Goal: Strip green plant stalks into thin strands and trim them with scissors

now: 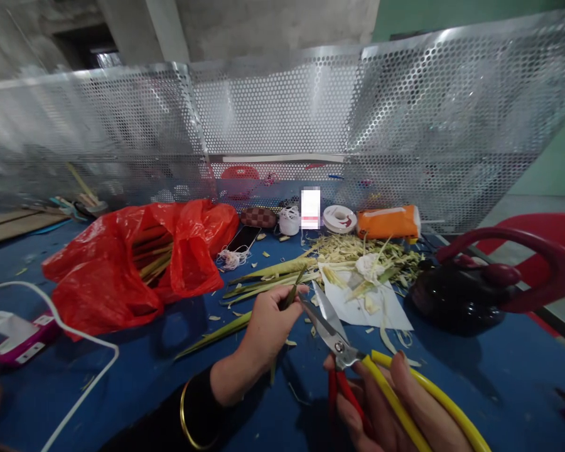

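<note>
My left hand [269,323] is at the middle of the table, its thumb and fingers pinched on a narrow green leaf strip [292,294] that points upward. To its right, my right hand [381,402] is wrapped round a pair of scissors [338,346] with yellow handles. The scissor blades are spread apart, tips close to the left fingertips. Red handle-like parts [351,392] show under the right fingers; whether they belong to the same scissors I cannot tell. Long green leaf stalks [263,271] lie just beyond and left of my left hand.
A red plastic bag [108,270] of stalks stands left, a white cable [98,342] before it. Leaf trimmings [358,250] and white paper [390,307] lie behind the scissors. A dark kettle [456,295] stands right. Perforated metal panels [273,113] close off the back.
</note>
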